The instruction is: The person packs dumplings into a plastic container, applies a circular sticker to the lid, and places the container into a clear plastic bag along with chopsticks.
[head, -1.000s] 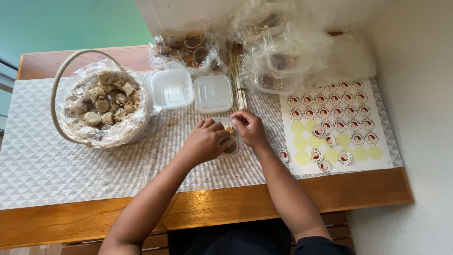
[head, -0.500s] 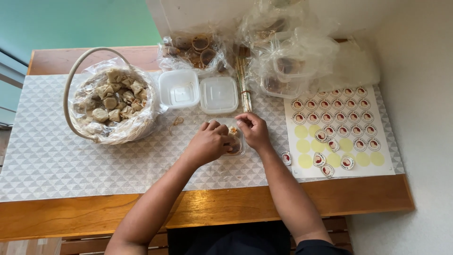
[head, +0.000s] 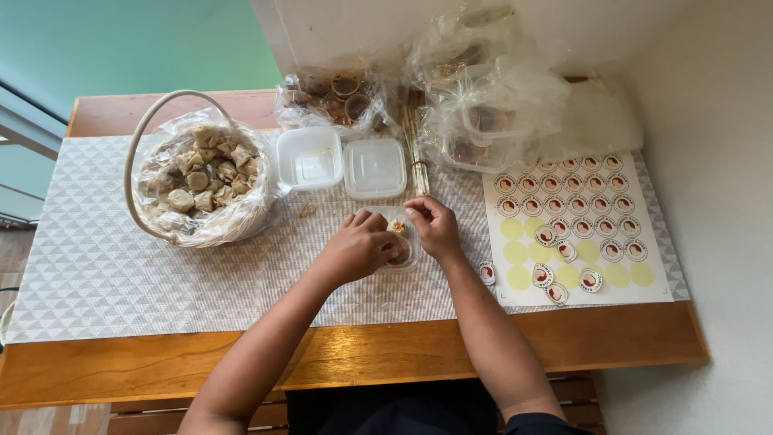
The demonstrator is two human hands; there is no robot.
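A small clear plastic container [head: 400, 238] with fried pieces and a dark sauce cup inside sits on the grey patterned mat [head: 121, 274]. My left hand [head: 357, 242] curls over the container's left side and grips it. My right hand [head: 435, 226] presses on its right edge, fingers pinched near the top corner. Behind the hands stand an open clear container [head: 309, 158] and its lid [head: 374, 167].
A handled basket [head: 197, 184] lined with plastic holds several fried dumplings at the left. Bags of sauce cups [head: 334, 95] and clear containers [head: 483, 97] lie at the back. A sheet of round stickers [head: 576, 221] lies right, loose stickers [head: 486, 272] beside it. Skewers [head: 416, 153] lie bundled.
Both hands stay on the small container with only slight finger movement. The camera view has shifted a little, so the table appears moved right and down.
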